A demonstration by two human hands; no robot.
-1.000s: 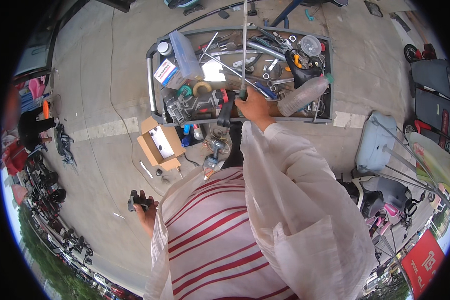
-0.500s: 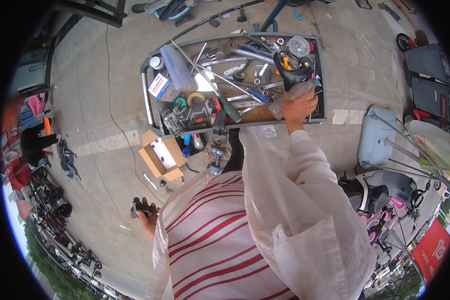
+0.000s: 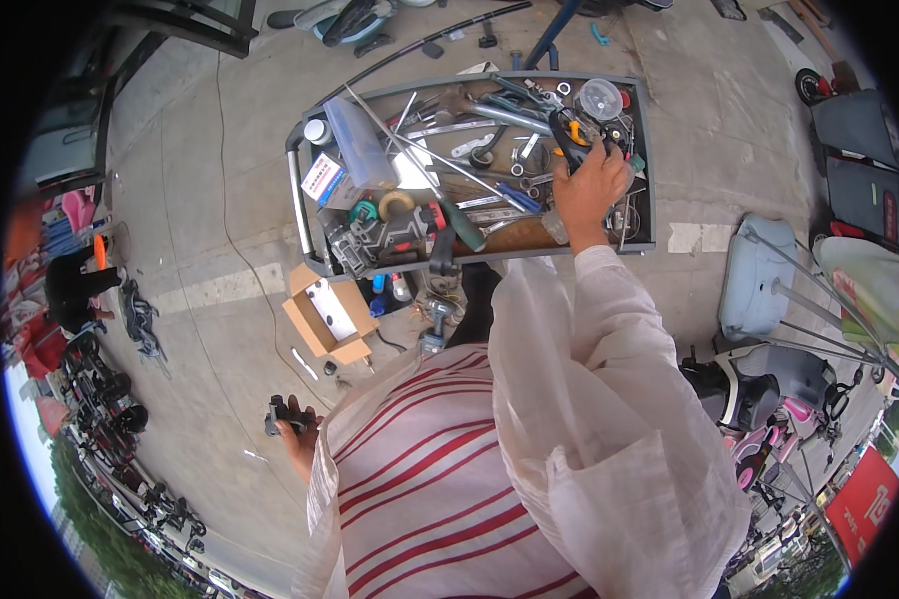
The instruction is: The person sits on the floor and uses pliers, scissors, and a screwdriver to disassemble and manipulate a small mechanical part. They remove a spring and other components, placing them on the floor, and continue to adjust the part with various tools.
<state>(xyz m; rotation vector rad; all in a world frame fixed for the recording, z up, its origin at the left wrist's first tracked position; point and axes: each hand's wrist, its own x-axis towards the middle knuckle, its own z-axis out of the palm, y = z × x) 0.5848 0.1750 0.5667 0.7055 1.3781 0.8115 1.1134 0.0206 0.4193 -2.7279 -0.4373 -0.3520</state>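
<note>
My right hand (image 3: 591, 198) reaches palm down into the right end of a grey-rimmed tool tray (image 3: 295, 200). Its fingers bend over a black object (image 3: 566, 140) beside an orange piece (image 3: 577, 131). The fingertips are hidden, so whether they grip anything cannot be told. Low on the left, away from the tray, my left hand (image 3: 301, 445) is closed around a small black clamp-like part (image 3: 276, 415). Near my right hand lie a clear round container (image 3: 600, 100), a clear plastic piece (image 3: 554, 228), several wrenches (image 3: 489, 214) and loose metal fittings.
A green-handled screwdriver (image 3: 461, 226), a red-and-grey power tool (image 3: 410, 228) and a small box (image 3: 327, 183) lie in the tray. Below it on the ground are an open cardboard box (image 3: 315, 317) and a cordless drill (image 3: 437, 317). A blue-grey panel (image 3: 756, 278) stands right.
My right hand has moved slightly up and forward over the black object. The clear plastic thing that was in its fingers no longer shows there. My left hand keeps its hold on the black part.
</note>
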